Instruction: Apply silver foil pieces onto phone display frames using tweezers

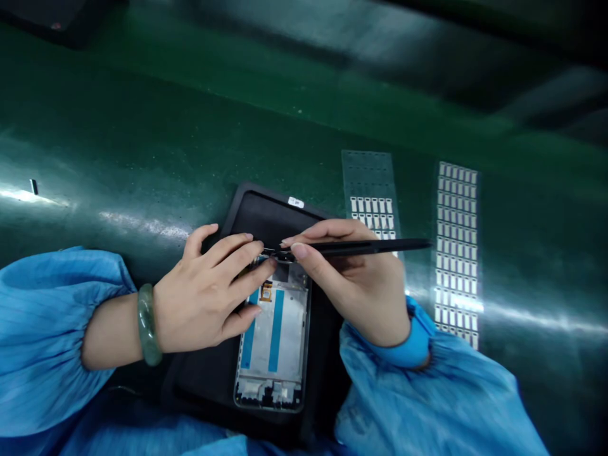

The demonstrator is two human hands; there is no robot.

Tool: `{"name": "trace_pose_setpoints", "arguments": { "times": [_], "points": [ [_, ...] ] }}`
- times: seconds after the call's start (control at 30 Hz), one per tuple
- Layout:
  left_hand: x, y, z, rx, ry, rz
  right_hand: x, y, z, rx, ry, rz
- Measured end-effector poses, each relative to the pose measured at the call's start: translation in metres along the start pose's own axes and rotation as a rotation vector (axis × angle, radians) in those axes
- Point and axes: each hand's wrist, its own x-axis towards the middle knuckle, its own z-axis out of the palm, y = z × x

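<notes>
Two blue sleeves, gathered at the cuffs: left sleeve (57, 342), right sleeve (441, 392), both at the near edge.

One phone chassis (291, 335), open, silvery inside, lying lengthwise in front of the person on a black tray (266, 212); fitted with two blue strips (276, 330) and one small orange connector (266, 292).

One left hand (204, 297), green bangle (148, 324) at the wrist; fingers spread, tips gathered at the chassis's far end. Whether they pinch a part there, cannot tell.

One right hand (365, 278), blue wristband (403, 345); thumb and fingers closed around a slender black tool (370, 247), its working end by the left fingertips, its other end pointing right.

One white label (296, 202), on the tray's far rim.

Two clear sheets bearing rows of small pale pieces: a nearer-in sheet (368, 174), partly behind the right hand, its far rows bare; an outer sheet (456, 253), farther right, rows filled.

One small black piece (33, 187), far left, alone on the green tabletop (190, 152).

One dark object (61, 25), far left corner, cut off by the frame.
</notes>
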Motion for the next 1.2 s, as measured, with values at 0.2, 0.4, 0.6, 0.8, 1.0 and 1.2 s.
{"name": "trace_pose_setpoints", "arguments": {
  "times": [0.2, 0.4, 0.6, 0.8, 1.0, 1.2],
  "points": [
    [0.000, 0.000, 0.000, 0.011, -0.004, 0.002, 0.000, 0.002, -0.001, -0.038, -0.011, -0.023],
    [-0.001, 0.000, 0.000, -0.006, -0.002, -0.001, -0.001, 0.002, 0.000, -0.122, 0.049, -0.047],
    [0.000, 0.000, -0.001, -0.005, 0.004, 0.005, -0.002, 0.000, 0.002, -0.174, 0.093, -0.087],
    [0.000, 0.000, 0.000, 0.004, -0.002, 0.009, -0.003, 0.000, 0.005, -0.198, 0.113, -0.180],
    [-0.001, 0.000, 0.000, 0.010, -0.016, 0.003, -0.006, 0.000, 0.008, -0.174, 0.103, -0.202],
    [-0.001, -0.001, 0.000, 0.026, -0.012, 0.011, -0.008, 0.001, 0.009, -0.155, 0.085, -0.230]
  ]
}}
